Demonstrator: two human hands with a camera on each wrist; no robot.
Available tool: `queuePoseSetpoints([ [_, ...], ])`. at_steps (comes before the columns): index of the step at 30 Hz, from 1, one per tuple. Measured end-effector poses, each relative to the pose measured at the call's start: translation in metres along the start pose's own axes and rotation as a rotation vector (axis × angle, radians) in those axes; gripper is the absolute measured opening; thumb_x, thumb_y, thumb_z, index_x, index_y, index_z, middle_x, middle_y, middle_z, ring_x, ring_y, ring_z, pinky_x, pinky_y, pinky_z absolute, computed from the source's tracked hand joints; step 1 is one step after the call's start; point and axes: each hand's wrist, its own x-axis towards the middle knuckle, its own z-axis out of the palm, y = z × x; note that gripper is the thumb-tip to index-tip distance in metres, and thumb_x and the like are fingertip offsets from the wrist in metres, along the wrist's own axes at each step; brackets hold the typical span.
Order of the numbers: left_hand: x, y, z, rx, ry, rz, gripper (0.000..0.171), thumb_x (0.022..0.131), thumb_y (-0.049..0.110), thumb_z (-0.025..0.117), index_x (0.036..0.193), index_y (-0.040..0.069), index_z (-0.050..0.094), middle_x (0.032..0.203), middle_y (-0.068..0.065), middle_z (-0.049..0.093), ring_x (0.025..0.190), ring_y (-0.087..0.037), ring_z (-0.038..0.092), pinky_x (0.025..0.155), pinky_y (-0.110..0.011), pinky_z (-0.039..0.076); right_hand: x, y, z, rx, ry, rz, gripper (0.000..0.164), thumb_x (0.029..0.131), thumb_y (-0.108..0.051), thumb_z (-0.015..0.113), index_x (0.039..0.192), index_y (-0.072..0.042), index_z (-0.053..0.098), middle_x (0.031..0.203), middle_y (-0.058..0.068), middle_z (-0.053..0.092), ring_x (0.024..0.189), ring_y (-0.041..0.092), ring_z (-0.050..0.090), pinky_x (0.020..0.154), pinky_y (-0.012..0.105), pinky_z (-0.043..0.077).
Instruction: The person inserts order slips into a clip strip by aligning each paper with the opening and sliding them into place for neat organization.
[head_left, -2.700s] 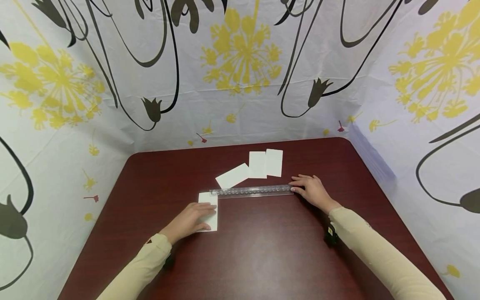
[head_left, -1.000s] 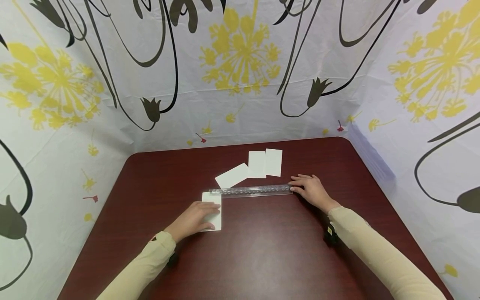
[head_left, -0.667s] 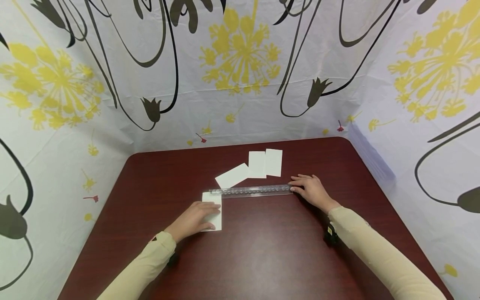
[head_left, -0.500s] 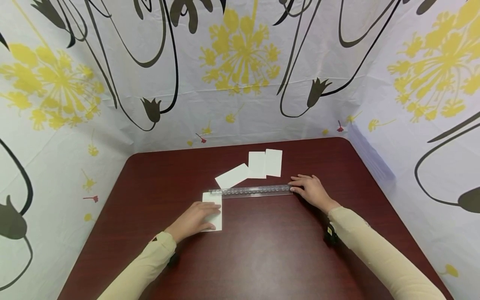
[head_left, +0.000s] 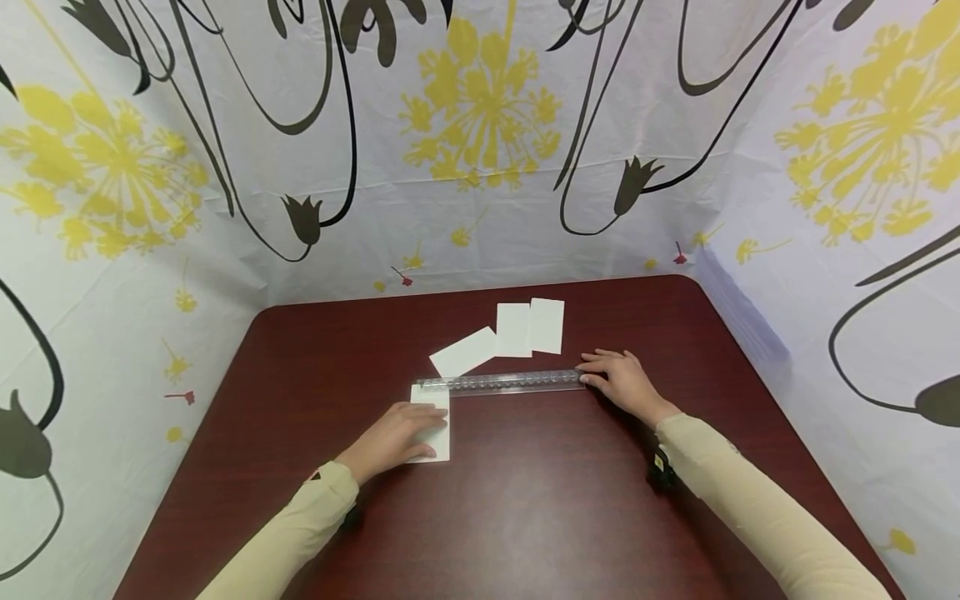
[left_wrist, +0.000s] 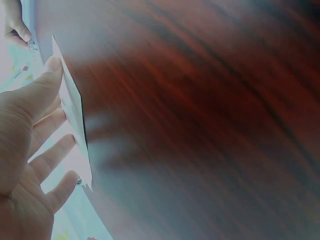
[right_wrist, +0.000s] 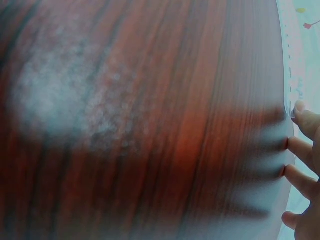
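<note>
A white card (head_left: 440,440) lies upright on the dark red table under my left hand (head_left: 393,437). The left fingers are spread over its face; in the left wrist view the thumb and fingertips touch the card (left_wrist: 75,112). A long clear plastic ruler (head_left: 510,382) runs crosswise, its left end overlapping the card's top edge. At the ruler's right end rests my right hand (head_left: 624,383), fingers extended. The right wrist view shows its thumb at the end of the ruler (right_wrist: 287,60), with the other fingertips down by the tabletop.
Behind the ruler lie a slanted white card (head_left: 465,352) and two upright ones, a left card (head_left: 513,329) and a right card (head_left: 547,326), side by side. The table (head_left: 525,500) has rounded far corners. A flower-patterned cloth (head_left: 480,233) hangs around it.
My left hand and the card beneath it have slid a little to the right along the ruler. The ruler, the right hand and the other cards keep their places.
</note>
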Motion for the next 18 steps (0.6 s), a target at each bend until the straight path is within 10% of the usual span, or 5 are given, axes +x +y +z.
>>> queuePoseSetpoints([
  [18,0.0008,0.0017,-0.0017,0.000,-0.023,-0.019,0.050,0.085,0.039,0.074,0.127,0.013,0.067,0.139,-0.001,0.063,0.131,-0.022,0.057,0.106,-0.047,0.045,0.0000,0.0016,0.0018,-0.015,-0.004,-0.002,0.033,0.094,-0.024,0.067,0.124,-0.013,0.070,0.139,0.014,0.061,0.138,0.040,0.047,0.112,0.072,0.022],
])
